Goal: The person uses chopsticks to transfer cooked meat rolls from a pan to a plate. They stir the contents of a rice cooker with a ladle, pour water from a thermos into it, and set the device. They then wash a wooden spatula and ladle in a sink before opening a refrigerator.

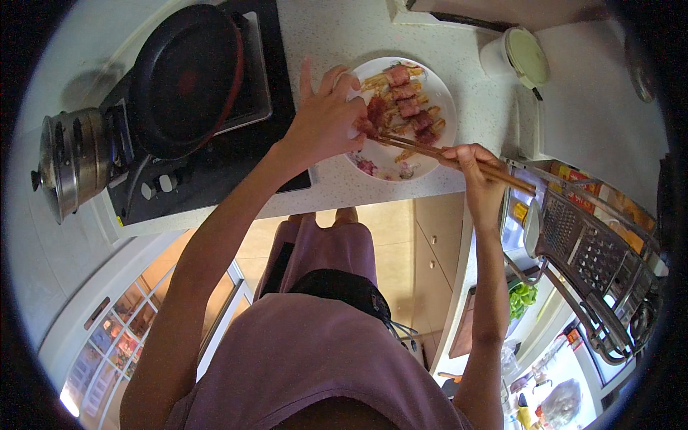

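Note:
A white plate point(435, 161) with a floral print sits on the speckled countertop. On it lie several bacon-wrapped rolls point(408, 106), with thin pale strands, seemingly enoki mushrooms, sticking out at the ends. At the plate's left side, my left hand point(330, 115) has thumb and forefinger pinched about the end of a browned bacon roll point(366, 127); its other fingers are spread. My right hand point(481, 169) grips a pair of wooden chopsticks point(411, 145) from the right. Their tips reach that same roll, beside my left fingertips, which partly hide the contact.
To the left, a black frying pan point(185, 80) rests over the black cooktop point(215, 183), near a lidded steel steamer pot point(80, 161). A white lidded tub point(497, 56) stands behind the plate. Metal graters point(591, 258) hang at the right, beside a rack of packages.

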Demonstrator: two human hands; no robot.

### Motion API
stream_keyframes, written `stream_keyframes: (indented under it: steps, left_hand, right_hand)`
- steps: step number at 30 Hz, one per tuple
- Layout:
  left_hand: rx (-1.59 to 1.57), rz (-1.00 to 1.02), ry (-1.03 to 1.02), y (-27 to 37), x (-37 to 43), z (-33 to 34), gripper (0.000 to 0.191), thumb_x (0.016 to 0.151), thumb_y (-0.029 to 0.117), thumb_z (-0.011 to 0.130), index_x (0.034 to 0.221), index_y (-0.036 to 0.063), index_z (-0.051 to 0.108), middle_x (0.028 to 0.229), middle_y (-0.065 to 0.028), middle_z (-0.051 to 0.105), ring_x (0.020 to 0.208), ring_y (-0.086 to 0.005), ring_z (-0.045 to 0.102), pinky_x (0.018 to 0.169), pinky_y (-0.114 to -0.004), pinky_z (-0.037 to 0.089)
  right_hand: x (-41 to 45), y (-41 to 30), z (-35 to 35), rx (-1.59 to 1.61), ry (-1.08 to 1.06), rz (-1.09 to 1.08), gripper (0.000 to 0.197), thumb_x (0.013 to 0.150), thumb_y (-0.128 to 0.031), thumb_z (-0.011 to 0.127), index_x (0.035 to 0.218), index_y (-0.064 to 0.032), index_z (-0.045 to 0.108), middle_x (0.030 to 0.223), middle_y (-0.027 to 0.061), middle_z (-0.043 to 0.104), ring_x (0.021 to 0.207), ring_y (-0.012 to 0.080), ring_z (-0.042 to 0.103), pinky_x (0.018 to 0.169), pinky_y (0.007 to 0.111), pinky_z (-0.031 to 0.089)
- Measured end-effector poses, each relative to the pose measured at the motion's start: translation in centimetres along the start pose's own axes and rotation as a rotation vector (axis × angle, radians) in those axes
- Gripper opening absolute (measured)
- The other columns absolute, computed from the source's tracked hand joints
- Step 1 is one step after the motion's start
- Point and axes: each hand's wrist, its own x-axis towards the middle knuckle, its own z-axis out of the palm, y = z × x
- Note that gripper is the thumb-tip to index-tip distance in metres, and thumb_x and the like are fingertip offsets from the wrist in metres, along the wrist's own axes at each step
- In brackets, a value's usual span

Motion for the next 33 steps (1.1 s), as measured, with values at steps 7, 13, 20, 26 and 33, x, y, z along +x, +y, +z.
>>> stream_keyframes:
  steps: [7,13,20,26,33]
  left_hand:
    - [0.018,0.051,0.025,0.5,-0.7,-0.4,0.033,0.056,0.031,0.081,0.083,0.0188,0.067,0.114,-0.0049,0.047,0.128,-0.0278,0.03,0.106,-0.069,0.003]
    - [-0.001,0.087,-0.01,0.4,-0.6,-0.4,0.028,0.055,0.028,0.08,0.079,0.0195,0.068,0.113,-0.0034,0.047,0.129,-0.0249,0.03,0.106,-0.069,0.003]
    - [-0.032,0.037,-0.046,0.3,-0.1,-0.4,0.03,0.056,0.031,0.08,0.081,0.0202,0.067,0.12,-0.0042,0.043,0.13,-0.0287,0.029,0.105,-0.069,0.002]
    - [0.053,-0.004,0.018,0.6,0.6,0.4,0.037,0.057,0.032,0.08,0.089,0.0195,0.067,0.114,-0.0062,0.048,0.127,-0.0293,0.032,0.105,-0.069,0.001]
    - [0.04,0.068,0.005,0.9,-0.3,0.3,0.035,0.056,0.031,0.08,0.084,0.017,0.063,0.12,-0.0093,0.046,0.13,-0.0281,0.03,0.106,-0.068,0.001]
  right_hand:
    - [1.1,-0.5,0.1,0.122,0.02,0.178,0.037,0.09,-0.028,0.06,0.083,0.0072,0.063,0.082,0.0159,0.064,0.075,0.0212,0.065,0.073,0.033,0.057]
    - [1.6,0.1,-0.5,0.187,0.009,0.207,0.036,0.091,-0.028,0.058,0.081,0.0064,0.063,0.083,0.0143,0.064,0.076,0.0209,0.065,0.074,0.032,0.056]
    - [-2.2,-1.8,-1.8,-0.294,-0.145,-0.41,0.022,0.085,-0.02,0.063,0.078,0.0002,0.064,0.085,0.0131,0.063,0.082,0.0201,0.061,0.072,0.03,0.049]
    - [-2.9,-0.9,-0.4,-0.31,-0.119,-0.258,0.009,0.069,-0.005,0.072,0.076,-0.0019,0.067,0.084,0.0102,0.066,0.08,0.0203,0.063,0.07,0.03,0.051]
    - [-2.2,-0.5,-1.0,-0.273,-0.152,-0.344,0.012,0.068,-0.007,0.073,0.076,-0.0003,0.066,0.084,0.0107,0.066,0.079,0.0208,0.063,0.07,0.029,0.05]
